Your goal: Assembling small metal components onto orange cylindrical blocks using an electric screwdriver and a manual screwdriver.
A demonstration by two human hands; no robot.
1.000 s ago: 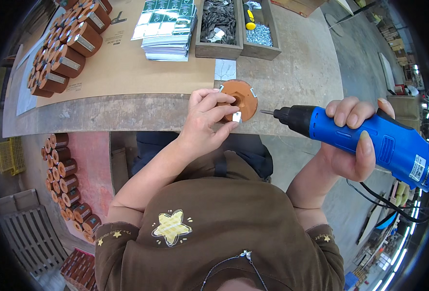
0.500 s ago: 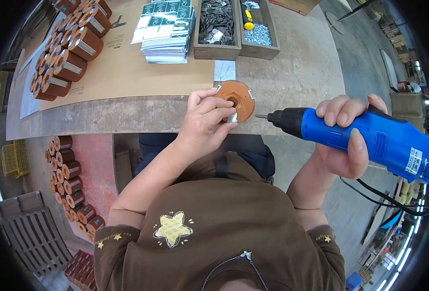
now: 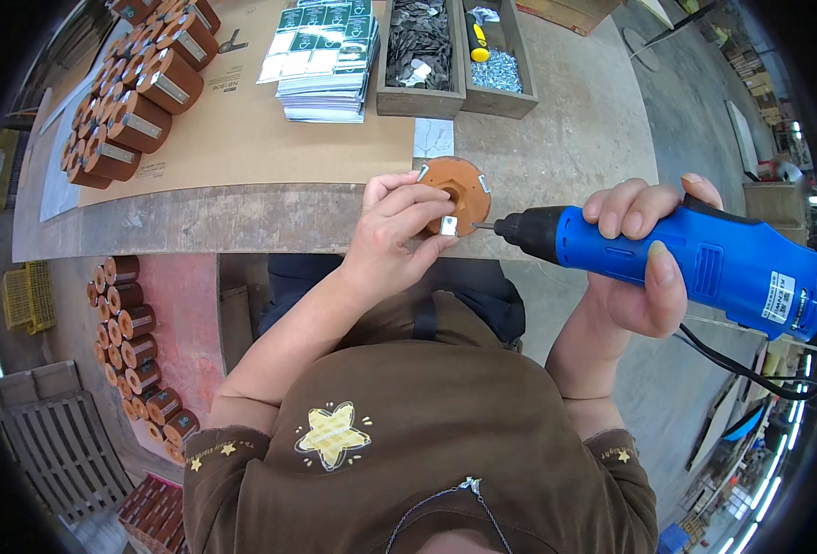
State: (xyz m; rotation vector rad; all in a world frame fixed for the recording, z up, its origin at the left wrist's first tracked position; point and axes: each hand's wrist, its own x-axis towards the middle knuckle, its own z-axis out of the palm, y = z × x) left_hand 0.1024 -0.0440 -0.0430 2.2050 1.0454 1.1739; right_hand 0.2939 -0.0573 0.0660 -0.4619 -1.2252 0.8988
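From the head view, I see a worn counter (image 3: 565, 129) above a grey floor (image 3: 704, 185), with one wooden box (image 3: 420, 102) of dark flat pieces (image 3: 418, 42) and another (image 3: 505, 106) of small silvery parts (image 3: 496, 74), both cut off by the upper edge. My left hand (image 3: 395, 222) pinches a brown round piece (image 3: 473, 189) at the counter's near edge, its fingers hiding part of the hollow; my right hand (image 3: 647, 300) curls around a blue power screwdriver (image 3: 732, 272), whose tip is near the piece's rim, contact unclear.
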